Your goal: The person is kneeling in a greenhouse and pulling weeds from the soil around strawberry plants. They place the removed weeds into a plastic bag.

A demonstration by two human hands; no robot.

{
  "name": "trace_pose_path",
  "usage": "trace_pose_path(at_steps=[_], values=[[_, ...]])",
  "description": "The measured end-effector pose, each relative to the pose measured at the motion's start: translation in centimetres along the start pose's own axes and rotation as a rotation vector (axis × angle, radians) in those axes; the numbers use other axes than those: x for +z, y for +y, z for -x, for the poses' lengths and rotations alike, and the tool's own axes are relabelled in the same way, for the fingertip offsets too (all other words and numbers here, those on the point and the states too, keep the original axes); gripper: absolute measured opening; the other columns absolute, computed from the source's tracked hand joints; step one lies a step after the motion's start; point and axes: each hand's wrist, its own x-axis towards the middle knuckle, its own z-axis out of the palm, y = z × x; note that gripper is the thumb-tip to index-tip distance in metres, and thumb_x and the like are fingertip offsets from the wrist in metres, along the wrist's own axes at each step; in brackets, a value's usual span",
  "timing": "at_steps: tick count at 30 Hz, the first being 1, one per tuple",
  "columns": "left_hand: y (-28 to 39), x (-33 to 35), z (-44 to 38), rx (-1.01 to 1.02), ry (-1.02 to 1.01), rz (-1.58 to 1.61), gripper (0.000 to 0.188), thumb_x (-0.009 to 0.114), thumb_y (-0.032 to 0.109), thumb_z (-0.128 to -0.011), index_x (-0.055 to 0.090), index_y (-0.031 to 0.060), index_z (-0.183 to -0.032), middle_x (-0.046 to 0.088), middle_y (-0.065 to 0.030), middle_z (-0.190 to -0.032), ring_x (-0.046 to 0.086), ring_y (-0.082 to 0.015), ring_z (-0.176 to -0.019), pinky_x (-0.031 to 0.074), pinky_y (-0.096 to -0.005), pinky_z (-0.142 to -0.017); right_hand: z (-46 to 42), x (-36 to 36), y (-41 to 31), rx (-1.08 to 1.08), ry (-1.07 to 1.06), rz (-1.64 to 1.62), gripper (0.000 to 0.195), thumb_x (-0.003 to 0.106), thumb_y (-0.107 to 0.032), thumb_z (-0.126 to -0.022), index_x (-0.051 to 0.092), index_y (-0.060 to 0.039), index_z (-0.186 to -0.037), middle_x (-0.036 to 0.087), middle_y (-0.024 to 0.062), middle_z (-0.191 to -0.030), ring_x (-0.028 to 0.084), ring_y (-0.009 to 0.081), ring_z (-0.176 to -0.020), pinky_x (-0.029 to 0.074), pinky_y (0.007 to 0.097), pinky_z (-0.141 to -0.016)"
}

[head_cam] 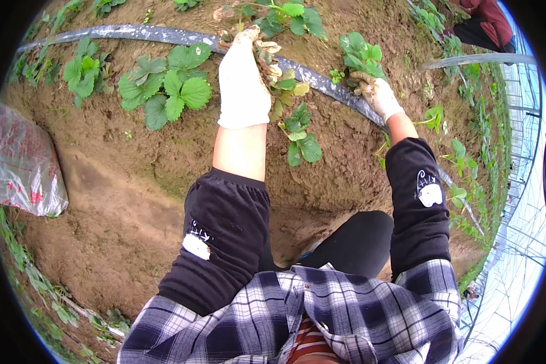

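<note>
My left hand (243, 79), in a soiled white glove, is closed around withered strawberry leaves (267, 57) above the drip tape (164, 34). Brown, curled leaf ends stick out on its right side. My right hand (380, 95), gloved too and muddy at the fingertips, reaches to the base of a green strawberry plant (361, 52). Its fingers are bent there, and leaves hide what they may grip. Below my left hand grows a smaller strawberry plant (302, 136) with some yellowing leaves above it. A fuller strawberry plant (168, 84) stands left of that hand.
A shiny plastic sack (27, 164) with red print lies at the left on the soil path (104, 204). Another person (487, 25) crouches at the upper right. More plant rows (487, 123) run along the greenhouse wall (523, 182). My bent knee (355, 241) is beside the raised bed.
</note>
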Motion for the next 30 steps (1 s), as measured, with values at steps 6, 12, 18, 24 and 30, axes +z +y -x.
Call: trace_pose_path(at_steps=[6,12,18,24,30], values=[[-0.1,-0.7,-0.6,-0.053,-0.019,0.002,0.015,0.055,0.022,-0.085,0.058,0.0092,-0.092,0.057,-0.0012,-0.076,0.051,-0.0104,-0.063,0.041,-0.0233,-0.053,-3.2,2.4,-0.4,0.013,-0.254,0.251,0.034,0.05,-0.027,-0.086,0.055,-0.0136,-0.117,0.051,0.0099,-0.123,0.055,0.0247,-0.105,0.042,0.0299,-0.091],[-0.2,-0.7,-0.8,-0.043,-0.032,0.018,0.027,0.049,0.02,-0.09,0.058,0.0022,-0.108,0.058,-0.0035,-0.1,0.054,-0.0121,-0.089,0.042,-0.025,-0.078,-4.2,4.3,0.9,0.203,-0.148,-0.008,0.045,0.057,-0.038,-0.083,0.054,-0.0061,-0.116,0.059,0.0138,-0.11,0.057,0.0239,-0.099,0.042,0.0297,-0.087],[-0.3,0.1,-0.8,-0.09,-0.035,0.053,0.016,0.053,0.024,-0.087,0.06,0.0123,-0.094,0.059,-0.0006,-0.075,0.052,-0.0091,-0.062,0.039,-0.0233,-0.049,-2.6,4.1,2.1,0.19,0.249,-0.397,0.02,0.053,-0.022,-0.088,0.058,-0.0027,-0.086,0.061,0.0064,-0.076,0.053,0.0089,-0.065,0.045,0.0243,-0.058],[-1.5,-1.2,-2.3,0.061,-0.071,0.001,0.015,0.056,0.021,-0.085,0.06,0.01,-0.094,0.059,0.0,-0.078,0.054,-0.0097,-0.065,0.042,-0.0237,-0.054,-1.4,0.2,0.4,0.351,0.217,-0.18,0.02,0.051,-0.02,-0.086,0.063,-0.0041,-0.089,0.063,0.0141,-0.077,0.063,0.0218,-0.072,0.049,0.0316,-0.068],[-1.7,-0.6,-2.1,0.062,-0.063,-0.007,0.019,0.055,0.02,-0.085,0.06,0.0079,-0.098,0.06,-0.0018,-0.087,0.057,-0.0115,-0.075,0.045,-0.0248,-0.063,-2.3,2.9,-1.0,0.21,0.069,0.543,0.023,0.048,-0.021,-0.082,0.063,-0.0064,-0.091,0.062,0.019,-0.095,0.059,0.033,-0.09,0.047,0.0396,-0.079]])
